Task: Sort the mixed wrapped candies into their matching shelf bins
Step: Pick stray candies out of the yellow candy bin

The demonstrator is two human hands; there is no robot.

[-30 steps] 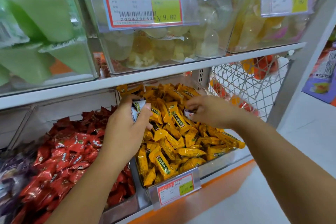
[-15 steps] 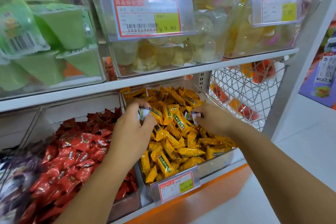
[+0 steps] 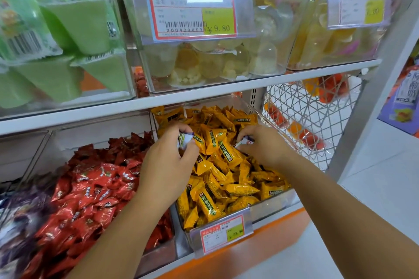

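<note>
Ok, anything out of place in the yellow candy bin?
Yes: the yellow candy bin holds two white-wrapped strays. The left hand grips one white candy; the right hand pinches the other white candy. Neither matches the yellow wrappers.

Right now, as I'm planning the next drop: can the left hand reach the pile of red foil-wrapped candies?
Probably yes. The left hand, pinching a small white-wrapped candy, is right beside the red foil-wrapped candies; that pile lies uncovered, with nothing between.
</note>
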